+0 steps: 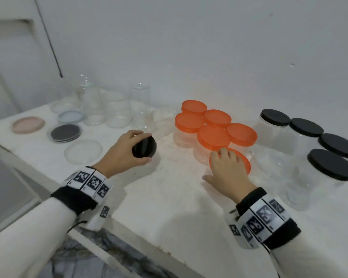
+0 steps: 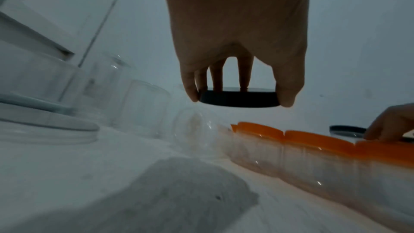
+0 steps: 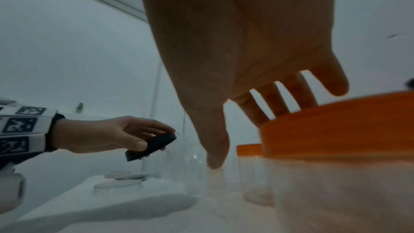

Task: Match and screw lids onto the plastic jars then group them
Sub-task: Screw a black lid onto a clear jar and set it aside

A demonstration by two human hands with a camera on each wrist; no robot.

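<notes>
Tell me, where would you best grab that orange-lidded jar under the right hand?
Probably by the orange lid, from above: it is a wide flat disc facing up, so fingers can spread around its rim. The right hand already rests on top. Other orange jars crowd its far side.

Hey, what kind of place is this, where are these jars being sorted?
Probably a plain indoor work surface set up for recording rather than a lived-in kitchen: a worn white table against a bare white wall, clear glass beakers and lids at the back, and printed marker bands on both wrists.
</notes>
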